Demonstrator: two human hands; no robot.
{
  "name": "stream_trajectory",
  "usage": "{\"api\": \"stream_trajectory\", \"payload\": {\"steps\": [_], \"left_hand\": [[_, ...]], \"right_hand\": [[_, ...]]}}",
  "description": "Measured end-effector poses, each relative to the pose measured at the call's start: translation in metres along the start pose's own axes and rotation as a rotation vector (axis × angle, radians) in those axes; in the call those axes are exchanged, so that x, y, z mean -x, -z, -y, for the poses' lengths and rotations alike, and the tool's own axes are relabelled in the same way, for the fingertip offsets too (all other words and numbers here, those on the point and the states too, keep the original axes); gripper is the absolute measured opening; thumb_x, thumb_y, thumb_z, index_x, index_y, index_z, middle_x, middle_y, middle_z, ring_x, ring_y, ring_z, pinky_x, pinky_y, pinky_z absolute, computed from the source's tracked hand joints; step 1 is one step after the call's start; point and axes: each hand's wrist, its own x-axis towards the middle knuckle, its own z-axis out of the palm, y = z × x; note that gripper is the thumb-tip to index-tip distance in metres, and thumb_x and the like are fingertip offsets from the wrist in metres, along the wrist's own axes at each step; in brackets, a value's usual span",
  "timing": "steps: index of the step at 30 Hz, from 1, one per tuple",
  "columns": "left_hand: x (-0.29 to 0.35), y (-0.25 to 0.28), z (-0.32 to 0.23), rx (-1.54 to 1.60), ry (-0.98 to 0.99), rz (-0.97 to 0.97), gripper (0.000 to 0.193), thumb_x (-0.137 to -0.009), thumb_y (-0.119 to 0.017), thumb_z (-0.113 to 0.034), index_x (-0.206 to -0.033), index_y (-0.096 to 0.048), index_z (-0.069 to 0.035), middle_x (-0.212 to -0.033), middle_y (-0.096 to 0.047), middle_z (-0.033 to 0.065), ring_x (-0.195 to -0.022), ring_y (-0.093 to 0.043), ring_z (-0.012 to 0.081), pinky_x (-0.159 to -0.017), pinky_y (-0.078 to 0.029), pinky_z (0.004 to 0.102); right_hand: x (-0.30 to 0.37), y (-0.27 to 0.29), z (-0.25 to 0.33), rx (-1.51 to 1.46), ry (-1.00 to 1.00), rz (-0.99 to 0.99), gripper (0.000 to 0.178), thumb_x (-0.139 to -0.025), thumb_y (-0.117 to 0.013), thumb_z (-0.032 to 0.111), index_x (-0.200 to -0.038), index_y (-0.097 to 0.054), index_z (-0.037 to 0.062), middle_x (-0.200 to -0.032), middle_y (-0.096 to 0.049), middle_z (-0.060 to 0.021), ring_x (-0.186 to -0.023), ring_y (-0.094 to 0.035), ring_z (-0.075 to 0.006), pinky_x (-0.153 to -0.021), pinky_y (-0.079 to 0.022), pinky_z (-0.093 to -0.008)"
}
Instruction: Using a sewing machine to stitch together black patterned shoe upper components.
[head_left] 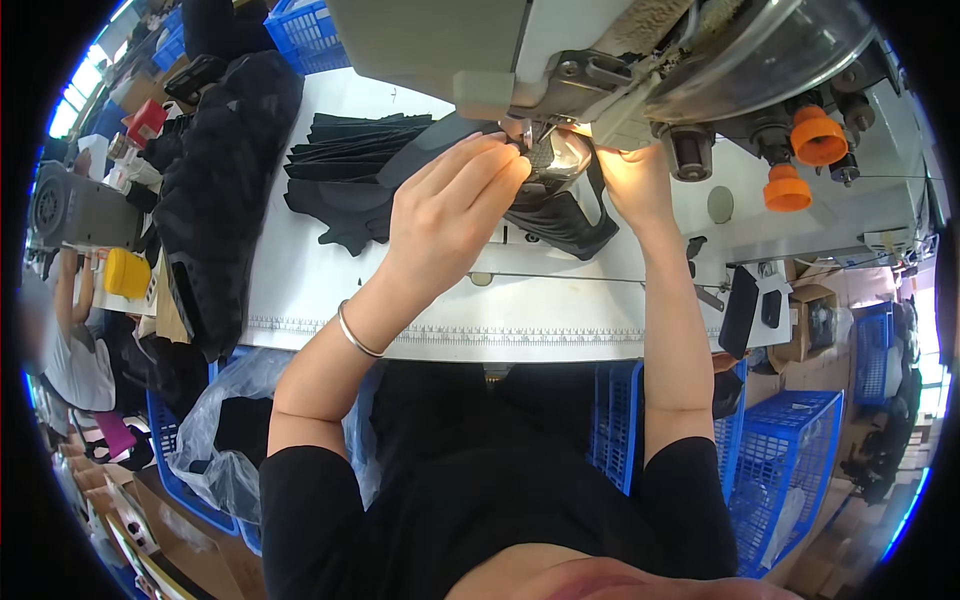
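Observation:
My left hand (455, 205) is closed beside the needle area of a sewing machine (430, 45), its fingers bunched on a black fabric piece (570, 226). A thin metal bangle (352, 330) circles that wrist. Right of the needle, my right hand (638, 185) pinches the same fabric's far edge, with its fingertips partly lost in the lamp's glare. The fabric runs under the machine head and hangs toward me in a loop. Left of my left hand, a fanned stack of black fabric pieces (350, 150) lies on the white table (420, 300). My fingers hide the stitching point.
A printed ruler (450, 331) runs along the table's front edge. Orange knobs (818, 135) sit on the machine at right. A dark fabric heap (220, 190) covers the left side. Blue crates (785, 460) and a plastic-lined bin (235, 425) stand below. Another person (80, 360) works at far left.

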Motion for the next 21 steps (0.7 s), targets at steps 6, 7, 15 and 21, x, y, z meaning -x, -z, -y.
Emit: {"api": "stream_trajectory", "payload": {"steps": [6,7,15,21], "left_hand": [[-0.001,-0.003,-0.004,-0.043,0.001,-0.006,0.019,-0.075,-0.07,0.0,-0.094,-0.069,0.0,-0.099,-0.067,0.0072,-0.099,-0.073,0.0255,-0.089,-0.063,0.0352],[-0.001,-0.003,-0.004,-0.049,-0.008,-0.01,0.019,-0.075,-0.07,0.0,-0.094,-0.069,0.001,-0.099,-0.067,0.0074,-0.1,-0.073,0.0254,-0.09,-0.064,0.0358],[-0.002,0.002,-0.002,-0.043,-0.022,0.026,0.018,-0.076,-0.075,0.002,-0.094,-0.074,0.003,-0.1,-0.074,0.0107,-0.101,-0.075,0.0287,-0.093,-0.063,0.0375],[-0.001,-0.003,-0.002,-0.055,-0.038,0.0,0.019,-0.077,-0.07,0.001,-0.096,-0.069,0.002,-0.102,-0.068,0.0095,-0.105,-0.074,0.0282,-0.092,-0.064,0.0374]], "right_hand": [[0.005,-0.013,-0.065,0.086,-0.069,-0.027,0.038,-0.082,-0.075,0.011,-0.115,-0.059,-0.0008,-0.114,-0.061,-0.0241,-0.105,-0.062,-0.0429,-0.089,-0.05,-0.0458],[0.005,-0.013,-0.067,0.067,-0.098,0.017,0.044,-0.082,-0.076,0.011,-0.12,-0.057,-0.0002,-0.12,-0.058,-0.0233,-0.108,-0.061,-0.0413,-0.092,-0.049,-0.0451],[0.0,-0.007,-0.016,-0.015,-0.048,0.054,0.027,-0.082,-0.075,0.008,-0.106,-0.066,0.0001,-0.102,-0.067,-0.0223,-0.098,-0.063,-0.0417,-0.084,-0.05,-0.0471],[-0.002,-0.019,-0.032,0.031,0.116,-0.157,0.016,-0.088,-0.073,0.006,-0.103,-0.073,-0.0009,-0.093,-0.073,-0.0156,-0.09,-0.067,-0.0277,-0.078,-0.052,-0.0401]]}}
